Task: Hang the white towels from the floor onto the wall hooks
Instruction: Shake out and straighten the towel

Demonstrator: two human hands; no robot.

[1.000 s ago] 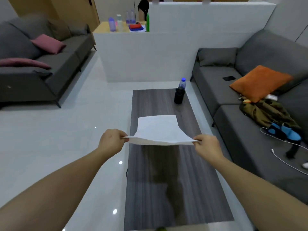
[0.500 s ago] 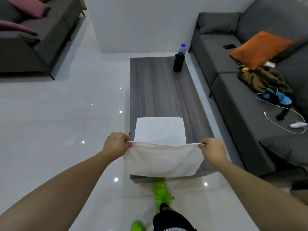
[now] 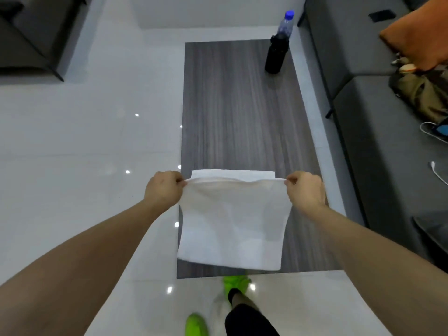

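Observation:
I hold a white towel (image 3: 232, 221) stretched between both hands over the near end of a dark wood coffee table (image 3: 240, 112). My left hand (image 3: 163, 189) pinches its upper left corner and my right hand (image 3: 305, 190) pinches the upper right corner. The near part of the towel hangs down from my hands, and a far strip of it lies flat on the table behind them. No wall hooks are in view.
A black bottle (image 3: 276, 55) and a clear bottle with a blue cap (image 3: 286, 23) stand at the table's far right. A grey sofa (image 3: 378, 105) with an orange cushion (image 3: 419, 37) and clothes runs along the right. Another sofa (image 3: 29, 35) stands far left. My green shoes (image 3: 196, 324) are on glossy white floor.
The view has tilted further down and the towel has come toward the near end of the table. Its near part now hangs from my hands instead of being held level. Both pinches are unchanged.

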